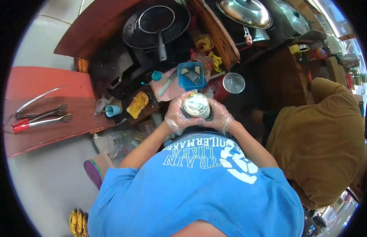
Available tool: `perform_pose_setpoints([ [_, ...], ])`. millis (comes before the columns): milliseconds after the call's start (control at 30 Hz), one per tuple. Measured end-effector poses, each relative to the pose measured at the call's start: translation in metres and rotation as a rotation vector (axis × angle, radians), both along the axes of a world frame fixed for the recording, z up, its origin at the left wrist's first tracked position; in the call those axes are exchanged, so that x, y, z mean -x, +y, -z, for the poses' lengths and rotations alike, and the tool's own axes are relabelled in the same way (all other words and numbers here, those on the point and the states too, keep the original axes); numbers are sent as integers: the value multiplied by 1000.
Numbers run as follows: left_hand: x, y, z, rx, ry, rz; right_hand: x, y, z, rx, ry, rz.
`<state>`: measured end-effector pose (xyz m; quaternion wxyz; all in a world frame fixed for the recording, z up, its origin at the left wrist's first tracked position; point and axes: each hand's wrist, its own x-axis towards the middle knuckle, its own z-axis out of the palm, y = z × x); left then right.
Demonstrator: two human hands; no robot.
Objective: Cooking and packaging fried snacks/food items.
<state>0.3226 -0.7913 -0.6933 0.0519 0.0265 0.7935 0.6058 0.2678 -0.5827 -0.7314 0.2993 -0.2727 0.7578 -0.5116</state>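
In front of my chest, a round can with a shiny metal top is held between both hands. My left hand, in a clear plastic glove, wraps its left side. The right side is gripped by my right hand, gloved the same way. Most of the can's wall is hidden by the fingers. Just beyond lies a pink cutting board with a white-handled knife on it. A blue plastic container holding a small grater and pale pieces stands at the board's right. A browned bread slice lies left of the hands.
A frying pan rests in a dark wok on the stove. A strainer sits at right. Tongs and brushes lie on a red table, near a light-blue cup. Another person in brown is close at right.
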Motion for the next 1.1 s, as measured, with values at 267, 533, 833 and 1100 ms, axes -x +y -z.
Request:
perform_pose_setpoints([
  [267, -26, 37, 30, 119, 90, -301, 9, 15, 3, 123, 108, -9],
  [533, -59, 29, 98, 372, 130, -734, 6, -19, 53, -314, 168, -304],
  [833, -13, -30, 204, 299, 14, -984, 53, -83, 146, -535, -91, 108],
  [1100, 33, -38, 211, 286, 26, -919, 62, -68, 128, -355, -495, 385],
])
